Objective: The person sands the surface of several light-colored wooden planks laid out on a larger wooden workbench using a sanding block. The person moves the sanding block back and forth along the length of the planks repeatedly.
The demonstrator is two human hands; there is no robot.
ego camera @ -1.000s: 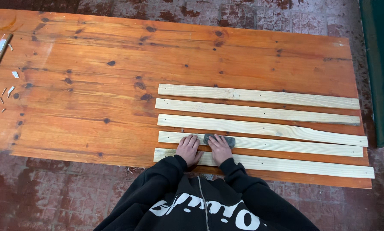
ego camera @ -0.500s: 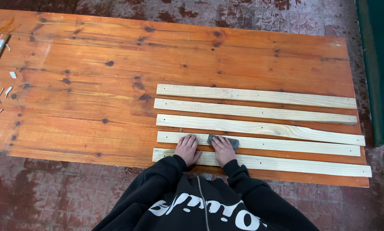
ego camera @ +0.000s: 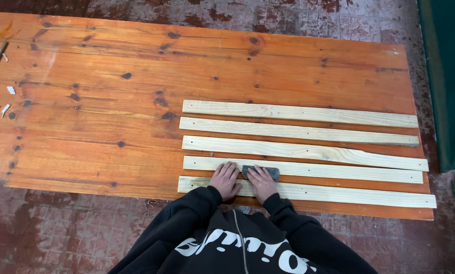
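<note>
Head cam: right hand (ego camera: 263, 181) presses a grey block (ego camera: 261, 171) flat on the fourth slat (ego camera: 339, 173) near the table's (ego camera: 110, 101) front edge, left hand (ego camera: 225, 180) lies open pinning it; best rubbing along the grain, I'd say.

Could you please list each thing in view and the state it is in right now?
Left hand: flat on the fourth slat, empty.
Right hand: pressing a grey sanding block onto that slat.
Five pale slats: lying flat, side by side, apart.
Table: orange-stained, small scraps at its left end.
</note>
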